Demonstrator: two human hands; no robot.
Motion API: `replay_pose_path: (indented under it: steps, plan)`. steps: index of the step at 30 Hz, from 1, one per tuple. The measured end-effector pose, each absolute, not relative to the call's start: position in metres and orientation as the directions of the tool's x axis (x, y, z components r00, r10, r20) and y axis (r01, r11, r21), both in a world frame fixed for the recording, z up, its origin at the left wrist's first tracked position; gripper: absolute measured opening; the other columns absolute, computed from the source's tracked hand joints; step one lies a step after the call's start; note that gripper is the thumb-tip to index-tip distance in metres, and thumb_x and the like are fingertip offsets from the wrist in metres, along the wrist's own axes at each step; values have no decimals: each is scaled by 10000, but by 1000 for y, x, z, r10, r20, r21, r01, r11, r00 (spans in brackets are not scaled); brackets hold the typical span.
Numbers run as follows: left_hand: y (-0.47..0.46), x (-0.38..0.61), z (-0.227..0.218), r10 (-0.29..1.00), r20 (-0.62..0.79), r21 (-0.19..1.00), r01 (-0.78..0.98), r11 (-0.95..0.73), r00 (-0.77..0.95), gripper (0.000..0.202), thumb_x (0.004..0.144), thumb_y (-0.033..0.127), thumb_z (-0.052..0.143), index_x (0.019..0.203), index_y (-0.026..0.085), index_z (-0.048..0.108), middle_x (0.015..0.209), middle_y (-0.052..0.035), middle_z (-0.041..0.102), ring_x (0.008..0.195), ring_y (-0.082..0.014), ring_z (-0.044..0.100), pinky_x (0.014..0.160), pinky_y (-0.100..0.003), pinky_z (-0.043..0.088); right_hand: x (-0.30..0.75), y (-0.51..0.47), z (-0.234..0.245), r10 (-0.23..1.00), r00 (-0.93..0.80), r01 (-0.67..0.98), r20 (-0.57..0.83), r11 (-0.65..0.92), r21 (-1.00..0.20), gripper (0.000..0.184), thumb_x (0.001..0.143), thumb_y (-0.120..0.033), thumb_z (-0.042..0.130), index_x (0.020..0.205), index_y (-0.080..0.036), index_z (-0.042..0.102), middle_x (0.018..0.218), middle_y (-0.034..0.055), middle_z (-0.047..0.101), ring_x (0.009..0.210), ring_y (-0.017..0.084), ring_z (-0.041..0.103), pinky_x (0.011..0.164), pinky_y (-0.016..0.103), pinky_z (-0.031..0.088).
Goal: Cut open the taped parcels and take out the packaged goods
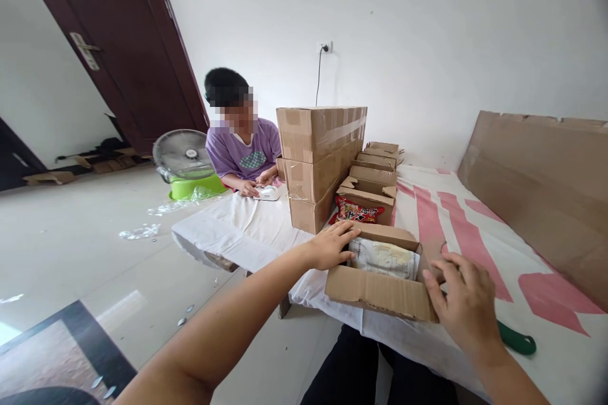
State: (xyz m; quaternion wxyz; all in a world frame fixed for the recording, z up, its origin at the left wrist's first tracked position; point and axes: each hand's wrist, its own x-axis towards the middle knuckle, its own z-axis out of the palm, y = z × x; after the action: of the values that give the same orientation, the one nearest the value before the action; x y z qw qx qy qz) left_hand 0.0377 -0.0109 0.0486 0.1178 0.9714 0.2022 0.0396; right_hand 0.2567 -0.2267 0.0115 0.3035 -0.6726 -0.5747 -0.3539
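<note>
In front of me on the table stands an open cardboard box (380,294) with its flaps up. Inside lies a whitish printed plastic packet (384,258). My left hand (335,245) rests over the box's left end, fingers stretched and apart, the tips by the packet. At the right end my right hand (463,291) touches the end flap with bent, spread fingers; part of the contact is hidden. Just behind the box is a red printed food packet (356,210), leaning against another open carton (368,190). A green handle (517,338) lies beside my right wrist, its other end hidden.
Three long taped cartons (299,180) are stacked at left, with a row of open boxes (380,155) beside them. A large cardboard sheet (536,183) stands at right. Across the cloth-covered table (251,228) a person (242,145) handles a white object. A fan (185,155) stands behind.
</note>
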Motion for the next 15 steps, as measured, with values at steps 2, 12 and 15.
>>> replay_pose_path:
  steps: [2,12,15]
  plan:
    - [-13,38,50,409,18,249,392,-886,913,672,931,437,517,1509,167,308,1623,-144,197,1495,-325,158,1212,-483,187,268,-229,4,611,137,989,780,-133,-70,297,974,-419,432,985,-183,613,984,123,670,957,317,609,807,463,463]
    - [-11,38,50,385,26,225,370,-901,922,672,931,435,516,1510,173,299,1612,-138,233,1488,-312,183,1216,-465,178,263,-207,46,837,63,996,543,-86,16,154,883,-295,581,982,-188,627,1042,108,687,1004,291,607,852,416,458]
    - [-9,38,46,377,51,224,357,-907,925,659,932,442,509,1506,191,304,1608,-128,247,1482,-311,199,1212,-472,185,248,-192,69,942,49,981,331,-108,162,115,858,-224,621,955,-178,661,981,95,728,999,302,628,890,444,429]
